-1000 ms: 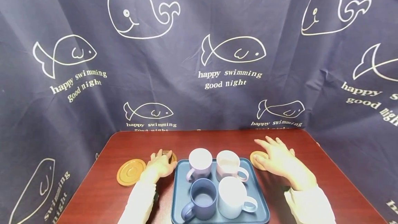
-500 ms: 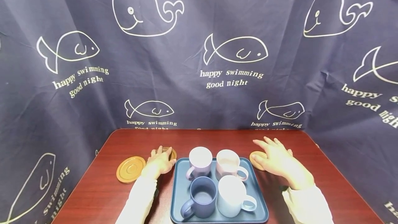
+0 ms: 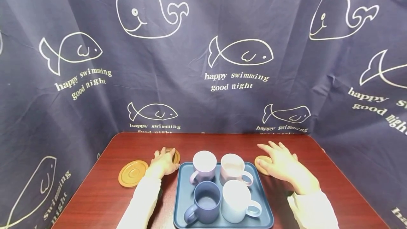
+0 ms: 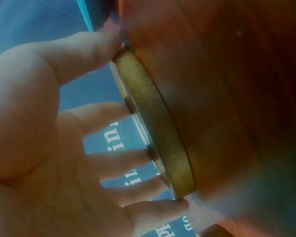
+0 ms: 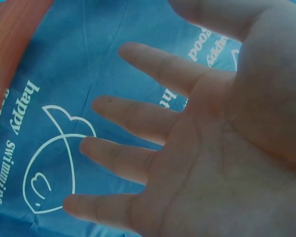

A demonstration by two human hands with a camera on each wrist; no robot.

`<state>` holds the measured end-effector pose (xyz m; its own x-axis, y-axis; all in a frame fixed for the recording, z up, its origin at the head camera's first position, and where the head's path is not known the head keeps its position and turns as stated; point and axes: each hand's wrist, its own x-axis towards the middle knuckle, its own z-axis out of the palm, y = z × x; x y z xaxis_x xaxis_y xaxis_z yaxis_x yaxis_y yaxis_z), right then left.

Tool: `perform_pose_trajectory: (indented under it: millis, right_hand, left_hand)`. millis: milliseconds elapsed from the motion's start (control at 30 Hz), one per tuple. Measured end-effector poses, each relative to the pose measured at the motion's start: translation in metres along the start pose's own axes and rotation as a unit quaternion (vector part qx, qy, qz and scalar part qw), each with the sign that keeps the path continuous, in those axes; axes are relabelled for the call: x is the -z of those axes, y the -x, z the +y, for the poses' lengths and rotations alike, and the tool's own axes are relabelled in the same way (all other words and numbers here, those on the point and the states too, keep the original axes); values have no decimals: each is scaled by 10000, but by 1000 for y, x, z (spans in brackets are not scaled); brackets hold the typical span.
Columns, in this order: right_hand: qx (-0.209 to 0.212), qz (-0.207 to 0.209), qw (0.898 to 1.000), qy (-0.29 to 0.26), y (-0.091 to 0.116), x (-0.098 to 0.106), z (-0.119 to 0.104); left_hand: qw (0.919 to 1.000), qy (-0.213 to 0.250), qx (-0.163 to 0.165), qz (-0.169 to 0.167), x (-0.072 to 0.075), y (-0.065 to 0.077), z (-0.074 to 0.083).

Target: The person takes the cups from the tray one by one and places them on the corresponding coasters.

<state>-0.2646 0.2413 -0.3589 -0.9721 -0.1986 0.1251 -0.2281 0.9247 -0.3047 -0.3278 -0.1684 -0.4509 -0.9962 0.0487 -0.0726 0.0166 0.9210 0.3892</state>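
Observation:
My left hand (image 3: 161, 165) has its fingertips on a round wooden coaster (image 4: 155, 128) left of the blue tray (image 3: 176, 200); the head view shows part of the same coaster (image 3: 175, 156) beyond the fingers. In the left wrist view, the straight, spread fingers touch its top face and the thumb reaches its edge. To the left lies a larger wooden saucer (image 3: 133, 174). My right hand (image 3: 284, 163) hovers with spread fingers, holding nothing, near another round coaster (image 3: 261, 167), which it partly covers in the head view.
On the tray stand a lilac mug (image 3: 204, 165), a pale pink mug (image 3: 232, 169), a dark blue mug (image 3: 207, 204) and a light blue mug (image 3: 235, 200). A dark patterned curtain (image 3: 190, 63) hangs behind the red-brown table (image 3: 222, 139).
The head view has shifted slightly. My left hand stays on the same coaster. The right hand has stayed almost still, and the mugs and tray keep their places.

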Motion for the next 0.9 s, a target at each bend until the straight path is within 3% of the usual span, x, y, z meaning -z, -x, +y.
perform_pose_trajectory:
  millis: [900]
  right_hand:
    - [6,-10,10000,66,-1,0,1]
  left_hand:
    - [9989,93,-268,-385,-5,-39,15]
